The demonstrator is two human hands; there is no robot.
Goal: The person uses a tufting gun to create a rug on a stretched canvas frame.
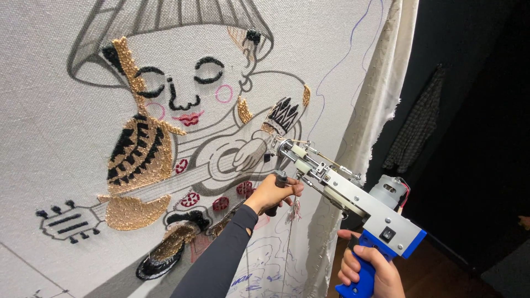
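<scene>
pressing against the stretched backing cloth (49,110), the tufting gun (342,193) has its needle tip just right of the drawn guitar body (221,160). the left hand (273,193) is closed round the gun's black front handle, the right hand (367,270) wrapped on the blue rear grip, well apart. risk as i judge it: loose yarn (295,209) dangling just below the front handle could snag; a tilted gun could tear the cloth or stray over the black-and-white tufted cuff (284,115) just above the tip.
</scene>
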